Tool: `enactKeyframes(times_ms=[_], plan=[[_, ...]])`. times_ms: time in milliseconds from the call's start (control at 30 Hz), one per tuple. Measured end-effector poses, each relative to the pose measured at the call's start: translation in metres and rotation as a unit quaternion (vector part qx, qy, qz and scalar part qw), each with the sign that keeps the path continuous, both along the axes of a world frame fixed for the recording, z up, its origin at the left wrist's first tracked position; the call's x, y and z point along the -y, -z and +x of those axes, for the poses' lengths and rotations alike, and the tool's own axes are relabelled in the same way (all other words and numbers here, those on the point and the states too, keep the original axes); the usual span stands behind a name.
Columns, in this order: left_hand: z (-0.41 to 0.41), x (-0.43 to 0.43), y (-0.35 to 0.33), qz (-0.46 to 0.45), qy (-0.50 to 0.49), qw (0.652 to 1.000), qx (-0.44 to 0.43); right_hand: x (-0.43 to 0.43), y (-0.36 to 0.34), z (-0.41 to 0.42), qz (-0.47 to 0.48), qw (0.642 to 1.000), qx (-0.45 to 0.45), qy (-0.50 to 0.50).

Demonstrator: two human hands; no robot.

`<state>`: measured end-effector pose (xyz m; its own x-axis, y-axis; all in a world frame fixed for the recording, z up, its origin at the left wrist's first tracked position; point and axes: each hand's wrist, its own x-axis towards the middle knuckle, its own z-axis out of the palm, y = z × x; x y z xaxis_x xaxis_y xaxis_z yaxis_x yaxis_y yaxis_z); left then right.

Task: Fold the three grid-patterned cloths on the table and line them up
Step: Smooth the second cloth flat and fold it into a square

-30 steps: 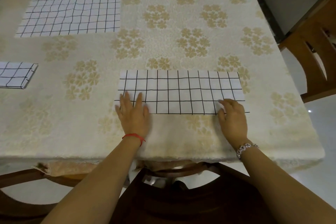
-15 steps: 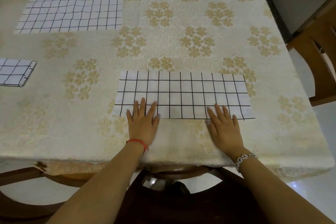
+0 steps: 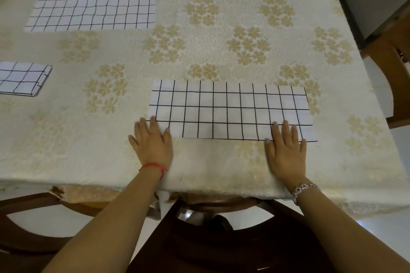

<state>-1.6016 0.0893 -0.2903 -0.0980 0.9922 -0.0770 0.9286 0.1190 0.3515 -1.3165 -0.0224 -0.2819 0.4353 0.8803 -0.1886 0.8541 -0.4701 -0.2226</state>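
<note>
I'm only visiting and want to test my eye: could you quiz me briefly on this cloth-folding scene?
1. True or false: the left hand and right hand rest flat on the near edge of the long cloth.
2. The smallest cloth lies: A) far corner, B) left edge, C) under the hands?
3. Which wrist wears the red band?
Key: 1 true; 2 B; 3 left.

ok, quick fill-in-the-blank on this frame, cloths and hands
1. The table holds ___ grid cloths.
2. The left hand wears a ___ wrist string.
3. The small folded cloth lies at the table's ___ edge.
4. The right hand, flat on the near cloth, wears a ___-coloured bracelet.

Missing: three; red; left; silver.
</note>
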Motion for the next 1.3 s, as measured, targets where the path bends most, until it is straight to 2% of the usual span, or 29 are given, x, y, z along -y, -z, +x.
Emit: enactKeyframes(times_ms=[133, 300, 433, 567, 633, 767, 900, 967, 1133, 1300], plan=[[-0.009, -0.006, -0.003, 0.035, -0.134, 0.990, 0.027, -0.013, -0.006, -0.024, 0.031, 0.996, -0.001, -0.087], [-0.014, -0.012, -0.001, -0.005, -0.173, 0.983, 0.065, -0.025, -0.001, -0.064, 0.014, 0.976, 0.007, -0.218], [-0.011, -0.016, -0.008, -0.018, -0.177, 0.977, 0.118, -0.023, 0.008, -0.073, -0.007, 0.974, 0.010, -0.227], [-0.007, -0.016, -0.024, 0.016, -0.214, 0.957, 0.197, -0.023, 0.008, -0.073, -0.026, 0.972, 0.023, -0.233], [-0.004, -0.017, -0.033, 0.021, -0.223, 0.939, 0.260, -0.023, 0.007, -0.073, -0.032, 0.971, 0.027, -0.237], [-0.004, -0.017, -0.041, -0.016, -0.268, 0.867, 0.419, -0.026, 0.005, -0.079, 0.000, 0.972, 0.030, -0.232], [-0.005, -0.016, -0.041, -0.015, -0.282, 0.842, 0.460, -0.037, 0.000, -0.094, 0.017, 0.962, 0.028, -0.272], [-0.004, -0.013, -0.043, -0.004, -0.255, 0.843, 0.473, -0.040, 0.002, -0.099, 0.014, 0.959, 0.029, -0.282], [0.007, -0.008, -0.049, 0.022, -0.188, 0.877, 0.441, -0.037, 0.012, -0.100, -0.001, 0.958, 0.034, -0.285], [0.024, -0.006, -0.052, -0.040, -0.187, 0.862, 0.470, -0.036, 0.012, -0.100, 0.004, 0.959, 0.039, -0.280]])
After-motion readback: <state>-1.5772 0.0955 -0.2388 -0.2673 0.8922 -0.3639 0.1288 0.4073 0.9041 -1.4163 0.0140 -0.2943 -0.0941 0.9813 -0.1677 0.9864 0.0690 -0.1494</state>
